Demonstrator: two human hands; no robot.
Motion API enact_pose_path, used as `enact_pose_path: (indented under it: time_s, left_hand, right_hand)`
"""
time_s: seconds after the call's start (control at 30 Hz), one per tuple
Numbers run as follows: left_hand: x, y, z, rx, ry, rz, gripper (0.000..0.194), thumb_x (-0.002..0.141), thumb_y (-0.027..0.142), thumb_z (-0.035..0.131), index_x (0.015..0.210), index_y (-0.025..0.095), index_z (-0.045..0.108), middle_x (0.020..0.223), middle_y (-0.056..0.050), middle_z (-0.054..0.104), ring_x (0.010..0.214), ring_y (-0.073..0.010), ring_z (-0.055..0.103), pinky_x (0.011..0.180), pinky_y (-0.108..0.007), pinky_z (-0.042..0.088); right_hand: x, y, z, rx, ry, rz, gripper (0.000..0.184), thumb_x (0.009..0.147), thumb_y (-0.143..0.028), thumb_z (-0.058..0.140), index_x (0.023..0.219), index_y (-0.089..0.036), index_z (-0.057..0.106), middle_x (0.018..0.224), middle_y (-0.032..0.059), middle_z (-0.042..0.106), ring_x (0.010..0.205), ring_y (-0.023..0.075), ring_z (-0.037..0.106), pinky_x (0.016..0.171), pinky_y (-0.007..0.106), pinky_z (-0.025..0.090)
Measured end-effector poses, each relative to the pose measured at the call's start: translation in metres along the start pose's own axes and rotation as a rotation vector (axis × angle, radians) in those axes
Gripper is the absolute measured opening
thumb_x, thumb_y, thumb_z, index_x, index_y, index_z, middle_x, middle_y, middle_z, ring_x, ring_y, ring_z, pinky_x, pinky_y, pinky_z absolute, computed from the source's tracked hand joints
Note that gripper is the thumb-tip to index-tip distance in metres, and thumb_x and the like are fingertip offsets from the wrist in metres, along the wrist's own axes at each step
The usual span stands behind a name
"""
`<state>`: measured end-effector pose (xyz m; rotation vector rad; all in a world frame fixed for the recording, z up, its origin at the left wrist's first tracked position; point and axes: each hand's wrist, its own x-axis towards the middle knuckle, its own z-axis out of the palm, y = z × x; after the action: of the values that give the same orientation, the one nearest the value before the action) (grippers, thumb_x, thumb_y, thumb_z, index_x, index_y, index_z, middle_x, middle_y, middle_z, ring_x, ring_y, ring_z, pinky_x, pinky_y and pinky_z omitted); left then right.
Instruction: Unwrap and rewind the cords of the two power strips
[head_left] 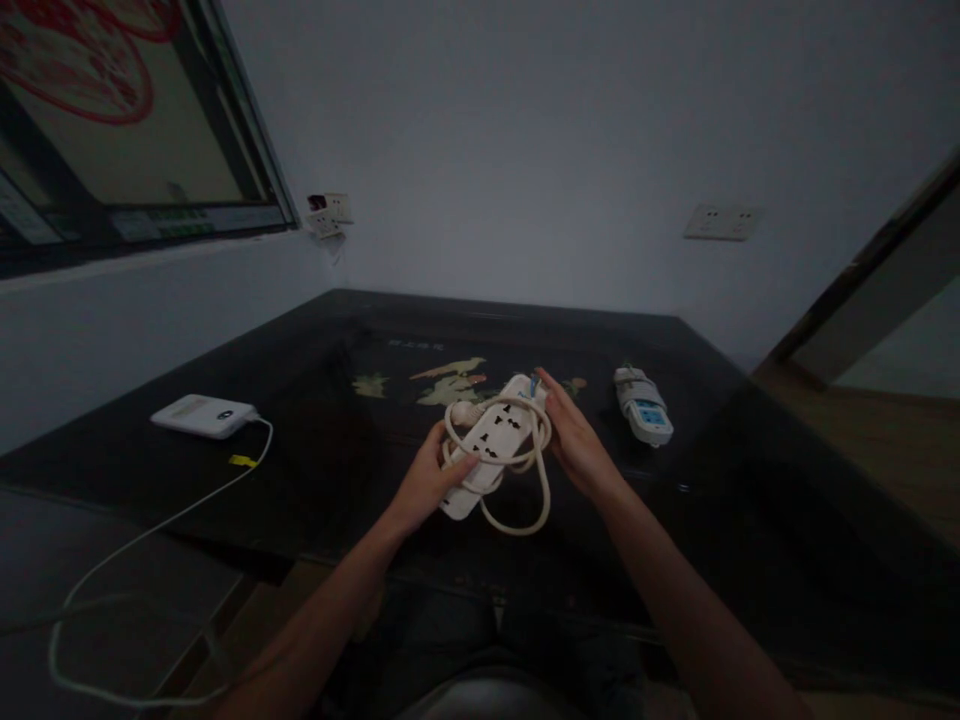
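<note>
Gripping one white power strip (501,428) over the middle of the desk (322,520), the left hand (432,472) of two bare hands sits at the strip's eight o'clock, clamped on its near end with the thumb on the socketed face. The right hand (576,435), at three o'clock, lies along the far end with fingers stretched out; whether it is also clamped there cannot be told. One cream cord (544,490) winds around the strip in several loops, the lowest dropping toward five o'clock. With the held strip as the dial's centre, a second power strip (651,424), blue-panelled and wrapped in a grey cord (636,388), lies just short of three o'clock, making two strips in all. At nine o'clock lies one white power bank (202,415), with one pale cable (187,512) running from it over the desk's near edge and one yellow tag (242,461) close by. One bird inlay (465,366) shows at eleven o'clock. On the wall, one double socket plate (722,222) sits near two o'clock, and a cluster of sockets (335,208) between ten and eleven.
</note>
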<state>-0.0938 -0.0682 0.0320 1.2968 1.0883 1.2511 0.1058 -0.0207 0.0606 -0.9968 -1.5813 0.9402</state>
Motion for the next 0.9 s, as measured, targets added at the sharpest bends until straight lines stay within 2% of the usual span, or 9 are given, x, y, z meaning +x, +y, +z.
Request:
enact_pose_path:
  time_s: [0.1,0.17,0.3,0.4,0.5,0.6,0.77,0.9]
  left_hand:
    - [0.0,0.004,-0.002,0.125,-0.056,0.002,0.059,0.075,0.044,0.067,0.123,0.014,0.047,0.115,-0.011,0.064,0.102,-0.0263,0.062,0.084,-0.035,0.05]
    - [0.001,0.005,-0.004,0.245,-0.08,-0.006,0.054,0.08,0.048,0.06,0.123,0.015,0.05,0.111,-0.01,0.066,0.098,-0.0254,0.063,0.082,-0.035,0.05]
    - [0.001,0.005,-0.013,0.318,-0.144,-0.069,0.058,0.085,0.05,0.053,0.131,0.015,0.047,0.099,-0.011,0.069,0.085,-0.0225,0.065,0.073,-0.033,0.05]
    - [0.0,0.004,-0.021,0.22,-0.209,-0.17,0.064,0.081,0.046,0.061,0.133,0.014,0.043,0.093,-0.01,0.07,0.079,-0.0206,0.066,0.068,-0.031,0.05]
    - [0.0,0.004,-0.023,0.172,-0.365,-0.196,0.051,0.075,0.039,0.069,0.117,0.013,0.057,0.1,-0.011,0.069,0.087,-0.0213,0.065,0.074,-0.031,0.05]
    - [0.003,0.004,-0.017,0.165,-0.433,-0.134,0.034,0.074,0.036,0.07,0.099,0.013,0.066,0.101,-0.01,0.07,0.092,-0.0218,0.064,0.083,-0.033,0.048]
    - [0.003,0.004,-0.009,0.119,-0.418,-0.137,0.034,0.071,0.038,0.073,0.095,0.013,0.068,0.096,-0.009,0.072,0.09,-0.0229,0.065,0.086,-0.036,0.047]
    - [-0.001,0.001,-0.009,0.04,-0.356,-0.188,0.037,0.068,0.04,0.075,0.091,0.012,0.07,0.091,-0.009,0.073,0.085,-0.0226,0.066,0.085,-0.035,0.047]
  right_hand:
    - [0.001,0.002,-0.002,0.307,-0.016,0.203,0.053,0.077,-0.057,0.06,0.117,-0.023,0.063,0.098,0.007,0.072,0.086,0.0236,0.067,0.069,0.035,0.054]
    - [0.001,0.003,-0.004,0.407,0.009,0.259,0.049,0.07,-0.054,0.068,0.105,-0.02,0.067,0.09,0.0057,0.073,0.079,0.0215,0.067,0.063,0.03,0.052]
    - [0.003,0.007,-0.006,0.454,0.155,0.245,0.04,0.063,-0.051,0.074,0.088,-0.019,0.069,0.082,0.0038,0.072,0.077,0.0196,0.066,0.063,0.027,0.05]
    - [0.006,0.014,-0.01,0.458,0.241,0.248,0.04,0.062,-0.053,0.074,0.082,-0.018,0.068,0.076,0.0031,0.071,0.071,0.0189,0.065,0.061,0.028,0.05]
    - [0.007,0.02,-0.012,0.492,0.299,0.253,0.043,0.058,-0.054,0.075,0.08,-0.018,0.067,0.07,0.0014,0.07,0.064,0.0172,0.063,0.058,0.028,0.049]
    - [0.007,0.023,-0.014,0.511,0.301,0.266,0.043,0.057,-0.053,0.076,0.081,-0.019,0.067,0.07,0.001,0.07,0.065,0.0175,0.064,0.059,0.028,0.051]
    - [0.006,0.025,-0.016,0.528,0.259,0.298,0.041,0.06,-0.051,0.076,0.085,-0.019,0.067,0.075,0.0018,0.071,0.07,0.0189,0.066,0.065,0.031,0.053]
    - [0.008,0.027,-0.017,0.461,0.205,0.262,0.044,0.074,-0.054,0.064,0.103,-0.021,0.065,0.105,0.0059,0.071,0.098,0.0226,0.065,0.083,0.036,0.053]
